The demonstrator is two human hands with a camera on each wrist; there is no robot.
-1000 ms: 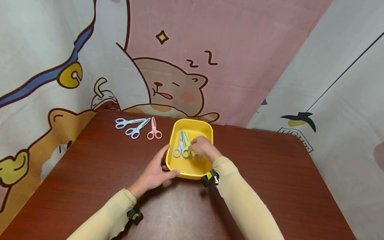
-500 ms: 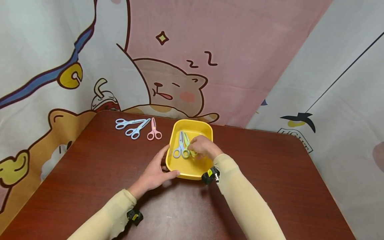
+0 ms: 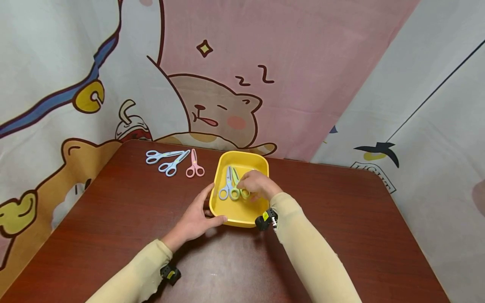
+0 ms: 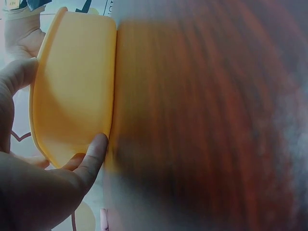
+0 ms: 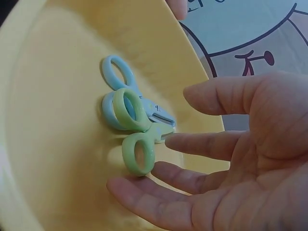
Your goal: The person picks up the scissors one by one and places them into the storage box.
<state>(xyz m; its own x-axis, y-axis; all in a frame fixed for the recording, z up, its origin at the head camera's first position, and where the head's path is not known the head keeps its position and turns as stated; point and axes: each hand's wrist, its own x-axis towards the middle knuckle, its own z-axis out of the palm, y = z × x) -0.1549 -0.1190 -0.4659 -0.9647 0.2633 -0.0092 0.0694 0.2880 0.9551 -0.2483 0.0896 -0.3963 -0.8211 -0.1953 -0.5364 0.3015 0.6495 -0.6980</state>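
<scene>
A yellow plastic bin (image 3: 242,215) stands on the table. My left hand (image 3: 195,216) holds its near left corner, thumb at the near rim and fingers against the left outer wall. In the left wrist view, the fingertips touch the bin's side (image 4: 77,82). Inside lie light blue scissors (image 3: 224,193) and light green scissors (image 3: 235,194), side by side with blades pointing away; the green handle overlaps the blue one in the right wrist view. My right hand (image 3: 257,184) is inside the bin with fingers spread, fingertips at the green scissors (image 5: 138,156), thumb apart from them.
On the table (image 3: 333,227), left of the bin, lie two light blue scissors, one farther left (image 3: 153,156) and one overlapping it (image 3: 168,167), plus pink scissors (image 3: 195,167). A printed curtain (image 3: 303,84) hangs behind the table's far edge.
My right hand has shifted slightly, and more of the green scissors' right handle loop now shows. The left hand and the bin have stayed in place.
</scene>
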